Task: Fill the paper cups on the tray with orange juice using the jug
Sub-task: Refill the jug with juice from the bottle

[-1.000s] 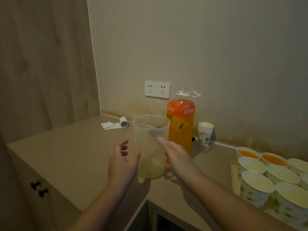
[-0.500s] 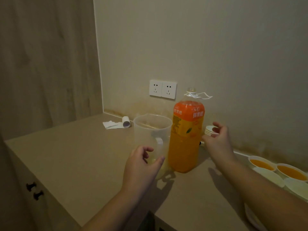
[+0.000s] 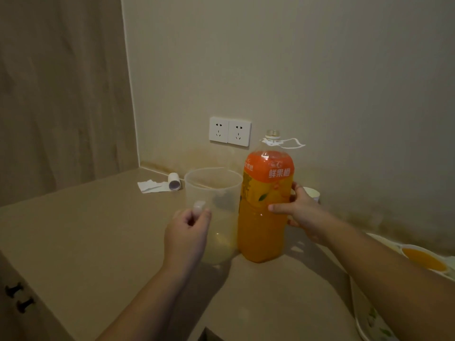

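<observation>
At the far left edge of the table point(image 3: 73, 230), two dark knobs point(image 3: 18, 296) stick out of the cabinet front below. Further right, near the back wall, one white paper roll point(image 3: 174, 184) lies on its side with a loose strip of paper point(image 3: 151, 186) trailing from it. Above it, two white sockets point(image 3: 230, 131) sit side by side on the wall.

Half a second ago the left hand point(image 3: 187, 238) rested loosely curled against the side of the jug point(image 3: 213, 212); now its fingers are closed around the jug's handle, the top of which pokes up above the knuckles. The single clear jug stands upright on the table with only a little pale liquid at its bottom, touching or just beside the bottle point(image 3: 267, 205) on its right.

The one large orange juice bottle stands upright, uncapped, about two-thirds full. The right hand point(image 3: 299, 212), which was reaching past the bottle toward the stacked cups point(image 3: 312, 193) before, now wraps around the bottle's right side at mid-height, thumb across the front.

The stack of spare paper cups is mostly hidden behind that hand. At the far right edge, one paper cup filled with orange juice point(image 3: 424, 259) shows clearly, with the rim of a second behind it, on the tray point(image 3: 366, 313); the view has swung left, so the other cups are out of frame.
</observation>
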`<state>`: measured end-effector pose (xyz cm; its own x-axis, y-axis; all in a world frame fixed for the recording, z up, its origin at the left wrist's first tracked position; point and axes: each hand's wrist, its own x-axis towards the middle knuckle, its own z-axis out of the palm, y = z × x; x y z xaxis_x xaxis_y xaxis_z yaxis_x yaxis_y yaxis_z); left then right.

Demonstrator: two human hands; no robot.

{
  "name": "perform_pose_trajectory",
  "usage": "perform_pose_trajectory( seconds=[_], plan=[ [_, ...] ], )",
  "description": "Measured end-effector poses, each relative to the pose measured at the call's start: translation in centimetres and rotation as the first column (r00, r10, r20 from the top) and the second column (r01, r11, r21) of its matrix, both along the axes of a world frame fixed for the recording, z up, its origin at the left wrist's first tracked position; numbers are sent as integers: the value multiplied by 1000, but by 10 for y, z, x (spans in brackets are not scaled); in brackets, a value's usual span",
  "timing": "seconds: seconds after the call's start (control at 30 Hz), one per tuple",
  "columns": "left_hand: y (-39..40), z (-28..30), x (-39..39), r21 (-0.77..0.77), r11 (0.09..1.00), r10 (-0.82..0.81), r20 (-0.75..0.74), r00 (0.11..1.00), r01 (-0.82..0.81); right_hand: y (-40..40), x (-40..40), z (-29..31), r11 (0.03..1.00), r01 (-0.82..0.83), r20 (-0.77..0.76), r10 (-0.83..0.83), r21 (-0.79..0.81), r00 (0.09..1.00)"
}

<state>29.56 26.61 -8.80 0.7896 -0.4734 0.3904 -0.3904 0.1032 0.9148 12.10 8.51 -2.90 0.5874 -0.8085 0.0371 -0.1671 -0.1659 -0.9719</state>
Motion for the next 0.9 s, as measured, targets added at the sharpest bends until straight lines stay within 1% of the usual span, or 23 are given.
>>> perform_pose_trajectory(
  seconds=[0.07,0.13,0.2,0.3,0.4,0.53,0.63,0.77,0.9],
  plan=[
    [-6,-4,19,-70,997,-19,-90,996,12,0,-5,-6,999,-1,-29,0,-44,1000],
    [-11,-6,33,-149,987,-79,-153,985,56,-2,-8,-8,996,-63,-73,59,-60,996],
    [-16,-9,42,-204,975,-118,-159,980,84,-2,-7,-8,989,-137,-117,131,-46,984],
    [-19,-13,46,-279,950,-190,-152,970,143,-5,0,-9,985,-166,-101,161,-42,982],
    [-18,-15,49,-289,938,-239,-145,960,190,-6,3,-9,980,-194,-62,190,-53,980],
    [-17,-13,59,-268,940,-259,-162,952,210,-7,3,-17,972,-224,-40,221,-72,974],
    [-17,-14,64,-260,937,-280,-159,947,233,-7,4,-25,982,-169,-1,169,-84,986],
    [-18,-15,67,-267,934,-283,-149,948,237,-5,7,-26,981,-113,41,120,-156,992],
    [-20,-16,69,-272,932,-287,-150,946,240,2,8,-31,983,-47,103,66,-179,993]
  ],
)
